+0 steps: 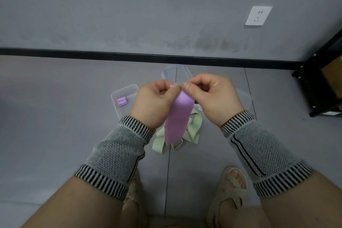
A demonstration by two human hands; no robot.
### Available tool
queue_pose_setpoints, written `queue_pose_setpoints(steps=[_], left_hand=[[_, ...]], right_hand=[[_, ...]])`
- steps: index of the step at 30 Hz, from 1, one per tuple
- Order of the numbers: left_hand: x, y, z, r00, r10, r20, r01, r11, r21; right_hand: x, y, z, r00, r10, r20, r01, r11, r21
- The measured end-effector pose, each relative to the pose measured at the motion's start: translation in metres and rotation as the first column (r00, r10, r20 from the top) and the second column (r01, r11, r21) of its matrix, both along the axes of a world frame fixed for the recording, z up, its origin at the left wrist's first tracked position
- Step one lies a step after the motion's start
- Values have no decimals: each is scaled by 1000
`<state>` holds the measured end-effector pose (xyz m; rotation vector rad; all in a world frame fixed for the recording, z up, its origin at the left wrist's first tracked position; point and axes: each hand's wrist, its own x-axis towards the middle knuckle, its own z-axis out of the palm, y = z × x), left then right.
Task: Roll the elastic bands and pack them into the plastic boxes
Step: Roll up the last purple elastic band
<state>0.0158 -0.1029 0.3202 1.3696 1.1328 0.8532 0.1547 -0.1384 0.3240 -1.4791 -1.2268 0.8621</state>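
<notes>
A purple elastic band point(178, 118) hangs down between my hands. My left hand point(154, 102) and my right hand point(212, 96) both pinch its top end, which is curled over between the fingertips. Pale green elastic bands point(192, 131) lie loose on the floor below it. A clear plastic box point(118, 94) on the floor to the left holds two rolled purple bands point(122, 101). Another clear box or lid point(175, 72) lies behind my hands, and a third point(244, 98) is partly hidden behind my right hand.
The grey tiled floor point(55, 116) meets a grey wall with a black skirting strip point(129, 55). A black metal rack point(322, 87) stands at the right. A white wall socket point(258, 15) is above. My sandalled feet point(229, 189) are below the hands.
</notes>
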Motion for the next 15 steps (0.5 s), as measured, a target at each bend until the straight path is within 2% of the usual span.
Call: queue_pose_setpoints(steps=[5, 10, 15], left_hand=[[0, 1, 1, 999, -2, 35, 2, 1000, -19], [2, -2, 5, 995, -37, 92, 44, 996, -73], [1, -2, 5, 996, -58, 64, 63, 995, -81]], right_hand=[[3, -2, 3, 1000, 22, -22, -22, 1000, 4], [7, -2, 4, 999, -36, -7, 36, 999, -7], [7, -4, 6, 999, -47, -10, 46, 999, -22]])
